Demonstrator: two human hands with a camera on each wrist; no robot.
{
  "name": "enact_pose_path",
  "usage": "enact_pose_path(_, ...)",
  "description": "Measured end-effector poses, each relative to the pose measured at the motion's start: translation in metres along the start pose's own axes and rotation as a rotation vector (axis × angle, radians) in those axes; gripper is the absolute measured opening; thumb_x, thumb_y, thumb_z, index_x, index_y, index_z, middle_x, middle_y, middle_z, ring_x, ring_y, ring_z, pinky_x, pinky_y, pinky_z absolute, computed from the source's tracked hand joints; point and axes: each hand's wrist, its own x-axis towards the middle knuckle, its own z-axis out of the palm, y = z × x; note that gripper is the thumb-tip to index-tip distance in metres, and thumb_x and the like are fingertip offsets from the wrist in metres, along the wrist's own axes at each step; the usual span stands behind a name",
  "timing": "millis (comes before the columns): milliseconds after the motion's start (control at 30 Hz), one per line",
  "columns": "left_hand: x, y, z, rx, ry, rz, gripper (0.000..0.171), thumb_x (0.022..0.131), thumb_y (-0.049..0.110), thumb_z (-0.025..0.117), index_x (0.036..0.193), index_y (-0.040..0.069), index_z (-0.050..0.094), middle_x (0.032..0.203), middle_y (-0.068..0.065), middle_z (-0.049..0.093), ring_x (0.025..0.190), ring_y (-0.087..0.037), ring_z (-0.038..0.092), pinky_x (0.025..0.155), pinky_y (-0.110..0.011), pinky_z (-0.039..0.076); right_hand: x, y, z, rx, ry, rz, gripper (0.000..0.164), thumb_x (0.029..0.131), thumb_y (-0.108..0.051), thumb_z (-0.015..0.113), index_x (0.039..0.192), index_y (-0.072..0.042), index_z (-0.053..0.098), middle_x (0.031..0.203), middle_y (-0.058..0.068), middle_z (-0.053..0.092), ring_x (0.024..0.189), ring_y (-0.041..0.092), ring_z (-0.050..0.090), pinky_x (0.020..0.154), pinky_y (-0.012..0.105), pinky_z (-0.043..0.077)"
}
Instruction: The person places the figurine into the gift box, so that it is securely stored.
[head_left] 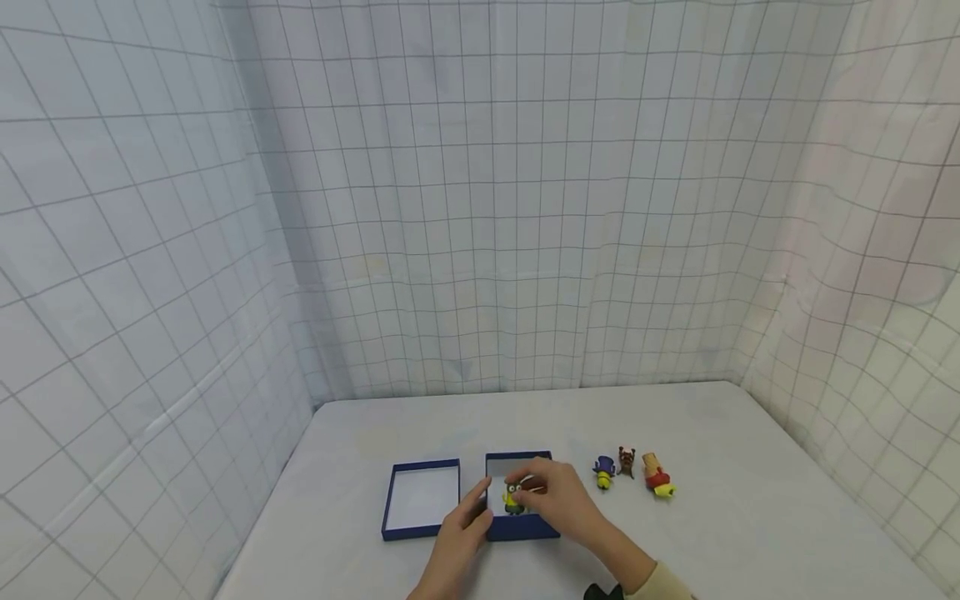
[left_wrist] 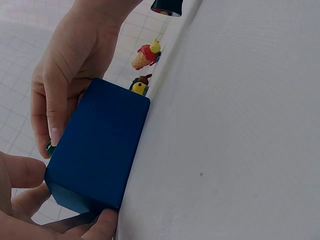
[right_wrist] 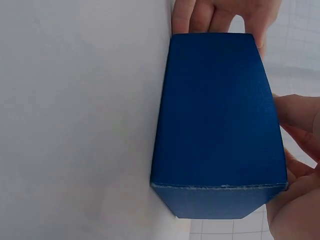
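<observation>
A blue-walled box (head_left: pixel 522 528) with a pale inside stands on the table, its plain front face (left_wrist: pixel 102 145) large in both wrist views. My right hand (head_left: pixel 562 500) reaches over it and pinches a small yellow toy figure (head_left: pixel 513 500) with big round eyes inside the box. In the left wrist view only a bit of green (left_wrist: pixel 50 148) shows at those fingertips. My left hand (head_left: pixel 459 537) rests against the box's left side, fingers fairly straight; the right wrist view shows its fingers (right_wrist: pixel 200 17) at the far end. My right hand hides part of the box's inside.
Left of the box lies a shallow blue-rimmed lid (head_left: pixel 422 498), white inside. To the right are a yellow figure with a purple-blue hat (head_left: pixel 603 472), a brown dog-like figure (head_left: pixel 626 461) and an ice-cream-cone figure (head_left: pixel 657 476) in red and yellow. Grid-patterned cloth walls surround the white table (head_left: pixel 360 433).
</observation>
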Motion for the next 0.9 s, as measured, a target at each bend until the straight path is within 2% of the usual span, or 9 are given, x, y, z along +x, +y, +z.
enact_pose_path(167,0.000,0.001,0.001,0.004,0.005,-0.007,0.052,0.104,0.012,0.051,0.155,0.013,0.040,0.154,-0.034,0.032,0.140,-0.054,0.032,0.102,-0.060,0.046,0.000,0.000,0.004,-0.024,-0.001,-0.027,0.018,0.090,-0.017,0.076,0.108,-0.016,0.075,0.101,-0.012,0.072,0.091,0.007,0.069,0.075,0.022,0.059)
enact_pose_path(400,-0.001,0.003,0.000,-0.005,0.002,-0.012,0.052,0.104,0.012,0.050,0.155,0.015,0.040,0.154,-0.034,0.032,0.139,-0.053,0.034,0.101,-0.059,0.047,0.000,-0.004,0.010,-0.076,0.014,-0.012,0.016,0.088,-0.018,0.078,0.104,-0.020,0.077,0.098,-0.014,0.072,0.086,0.004,0.067,0.072,0.021,0.058)
enact_pose_path(600,0.000,0.002,-0.001,-0.008,-0.007,-0.002,0.053,0.104,0.012,0.050,0.156,0.014,0.039,0.154,-0.034,0.032,0.138,-0.053,0.034,0.102,-0.060,0.046,0.002,-0.009,0.011,-0.114,0.024,0.002,0.014,0.087,-0.017,0.079,0.102,-0.019,0.078,0.095,-0.015,0.072,0.083,0.002,0.067,0.069,0.020,0.057)
enact_pose_path(900,-0.003,0.000,-0.002,-0.003,0.005,0.006,0.053,0.103,0.015,0.053,0.155,0.018,0.042,0.155,-0.031,0.034,0.139,-0.051,0.036,0.102,-0.058,0.047,0.008,-0.012,0.013,-0.194,-0.033,0.050,0.014,0.085,-0.017,0.080,0.099,-0.021,0.079,0.091,-0.016,0.072,0.077,0.001,0.067,0.066,0.023,0.056)
